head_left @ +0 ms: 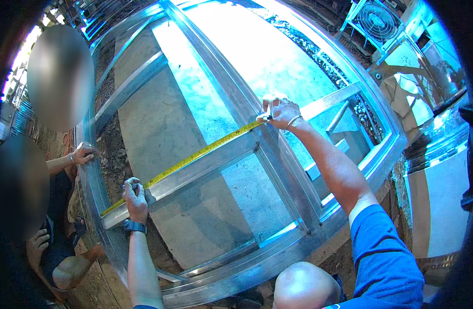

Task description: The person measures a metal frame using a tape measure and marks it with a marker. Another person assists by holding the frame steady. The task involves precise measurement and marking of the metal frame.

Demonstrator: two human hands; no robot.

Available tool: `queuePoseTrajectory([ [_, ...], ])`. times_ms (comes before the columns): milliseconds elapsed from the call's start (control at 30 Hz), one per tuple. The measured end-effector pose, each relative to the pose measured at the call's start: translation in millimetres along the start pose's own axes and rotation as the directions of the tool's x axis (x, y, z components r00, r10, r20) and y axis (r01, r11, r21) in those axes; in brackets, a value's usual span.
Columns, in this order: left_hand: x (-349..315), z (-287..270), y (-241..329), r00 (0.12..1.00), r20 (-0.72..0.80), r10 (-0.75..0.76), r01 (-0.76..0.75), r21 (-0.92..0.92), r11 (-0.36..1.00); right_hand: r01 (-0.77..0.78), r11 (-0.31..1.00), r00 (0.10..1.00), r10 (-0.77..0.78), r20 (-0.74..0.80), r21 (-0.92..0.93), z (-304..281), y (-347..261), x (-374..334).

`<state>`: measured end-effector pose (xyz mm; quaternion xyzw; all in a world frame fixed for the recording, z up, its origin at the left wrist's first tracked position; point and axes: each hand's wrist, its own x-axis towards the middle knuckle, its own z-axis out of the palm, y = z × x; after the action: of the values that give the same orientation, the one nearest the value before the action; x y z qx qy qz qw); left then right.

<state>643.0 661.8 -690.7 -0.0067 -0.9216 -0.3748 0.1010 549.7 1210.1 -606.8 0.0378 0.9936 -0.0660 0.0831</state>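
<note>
A yellow tape measure blade (203,151) is stretched along the top of a metal crossbar (205,167) in a large welded metal frame (236,98). My right hand (281,112) is closed round the tape measure's case, mostly hidden by the fingers, where the crossbar meets a long middle bar. My left hand (136,202), wearing a dark watch, is closed with bent fingers at the blade near the crossbar's left end. Past it the blade runs on to the frame's left side bar.
At the left, another person's hand (83,153) rests on the frame's side bar; that person's other hand (38,241) is lower down. A fan unit (376,21) stands at the far right. Cardboard (401,100) and pale panels (445,203) lie right of the frame.
</note>
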Motion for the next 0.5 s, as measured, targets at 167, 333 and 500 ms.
queuePoseTrajectory([
  [167, -2.2, -1.2, -2.9, 0.996, -0.051, 0.079, -0.079, -0.007, 0.997, 0.059, 0.997, 0.998, -0.06, 0.031, 0.055, -6.7, -7.4, 6.4],
  [333, -1.3, 2.9, 3.5, 0.994, -0.06, 0.094, -0.093, 0.019, 0.996, 0.015, 1.0, 0.995, -0.015, 0.102, 0.009, -15.9, -19.3, 8.0],
  [500, -2.2, -1.3, -6.2, 0.995, -0.05, 0.084, -0.083, 0.018, 0.996, 0.0, 1.0, 0.992, 0.002, 0.125, -0.019, -21.9, -29.4, 6.0],
])
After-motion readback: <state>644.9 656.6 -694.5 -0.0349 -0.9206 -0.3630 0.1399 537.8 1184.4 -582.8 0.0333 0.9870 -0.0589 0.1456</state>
